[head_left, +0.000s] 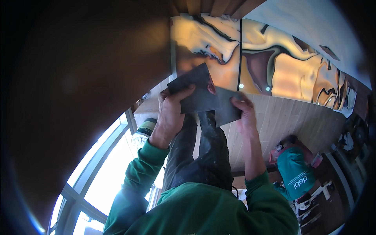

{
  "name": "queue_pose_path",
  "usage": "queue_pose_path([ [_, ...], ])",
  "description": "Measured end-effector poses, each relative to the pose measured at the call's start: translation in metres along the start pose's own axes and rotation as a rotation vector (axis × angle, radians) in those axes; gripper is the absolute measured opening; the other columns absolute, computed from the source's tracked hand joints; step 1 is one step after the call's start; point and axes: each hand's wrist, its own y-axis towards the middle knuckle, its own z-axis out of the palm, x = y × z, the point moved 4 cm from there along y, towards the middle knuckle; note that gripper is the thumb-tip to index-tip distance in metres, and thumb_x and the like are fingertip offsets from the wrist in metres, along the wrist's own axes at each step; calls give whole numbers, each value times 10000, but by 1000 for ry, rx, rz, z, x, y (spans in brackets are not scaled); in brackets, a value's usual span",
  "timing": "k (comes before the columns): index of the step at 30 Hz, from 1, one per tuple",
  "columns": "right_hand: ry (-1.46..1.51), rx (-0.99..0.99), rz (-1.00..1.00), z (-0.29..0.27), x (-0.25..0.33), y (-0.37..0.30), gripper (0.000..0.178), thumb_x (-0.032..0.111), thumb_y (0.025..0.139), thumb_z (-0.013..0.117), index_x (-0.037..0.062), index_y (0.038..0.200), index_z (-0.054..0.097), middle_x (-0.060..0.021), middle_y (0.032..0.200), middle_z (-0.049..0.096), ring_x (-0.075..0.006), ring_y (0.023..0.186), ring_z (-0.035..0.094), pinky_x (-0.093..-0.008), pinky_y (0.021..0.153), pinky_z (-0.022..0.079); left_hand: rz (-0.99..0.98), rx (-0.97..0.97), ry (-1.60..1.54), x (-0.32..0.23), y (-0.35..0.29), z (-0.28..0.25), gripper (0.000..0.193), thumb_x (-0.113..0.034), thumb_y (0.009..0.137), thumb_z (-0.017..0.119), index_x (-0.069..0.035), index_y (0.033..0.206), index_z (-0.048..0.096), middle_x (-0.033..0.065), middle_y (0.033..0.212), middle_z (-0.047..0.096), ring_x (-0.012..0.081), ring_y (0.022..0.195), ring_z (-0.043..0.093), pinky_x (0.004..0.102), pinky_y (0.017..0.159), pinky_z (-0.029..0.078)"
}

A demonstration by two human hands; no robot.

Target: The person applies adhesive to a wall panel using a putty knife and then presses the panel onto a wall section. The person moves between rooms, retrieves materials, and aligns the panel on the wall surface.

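Left hand (170, 113) and right hand (246, 116) both grip a dark sheet (203, 94), perhaps sandpaper, near the marbled panel (282, 66).

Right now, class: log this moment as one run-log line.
left hand: grips dark sheet | right hand: grips second sheet | sheets overlap | below: dark trousers, plank floor

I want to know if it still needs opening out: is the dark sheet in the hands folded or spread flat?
Folded or creased: the dark sheet bends mid-way, its halves angled differently between the left hand and right hand.
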Motion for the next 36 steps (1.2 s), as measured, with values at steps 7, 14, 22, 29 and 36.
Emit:
queue_pose_path([
  [7, -726, -21, -693, 41, 52, -50, 141, 36, 884, 682, -1, 987, 594, -47, 851, 665, -81, 752, 604, -238, 697, 477, 299, -97, 445, -8, -12, -10, 208, -109, 856, 698, 28, 1011, 684, 40, 949, 697, 108, 819, 615, 278, 787, 485],
  [14, -907, 39, -791, 57, 49, -45, 168, 15, 856, 687, 5, 1001, 601, -102, 795, 663, -157, 664, 635, -268, 616, 492, 342, -92, 471, -11, -22, -7, 200, -93, 867, 686, 50, 1006, 670, 52, 909, 701, 108, 832, 621, 265, 777, 489],
  [22, -967, 9, -818, 54, 39, -38, 173, 28, 850, 701, 11, 995, 609, -107, 834, 685, -193, 735, 666, -285, 670, 512, 420, -116, 664, -11, -30, -8, 295, -221, 852, 707, 23, 1019, 709, 70, 845, 712, 125, 760, 624, 276, 753, 483],
  [29, -969, -8, -865, 57, 35, -34, 159, 47, 877, 700, 14, 997, 601, -45, 780, 664, -85, 685, 605, -232, 642, 485, 421, -126, 739, -15, -36, -10, 295, -214, 847, 693, 41, 995, 707, 100, 833, 717, 155, 716, 645, 288, 710, 499],
  [36, -942, -76, -856, 60, 28, -14, 167, 44, 845, 707, 7, 974, 606, -116, 816, 685, -200, 718, 676, -284, 667, 513, 356, -139, 791, -6, -41, -32, 323, -225, 842, 686, 42, 1023, 702, 120, 891, 724, 152, 757, 642, 293, 725, 496],
])
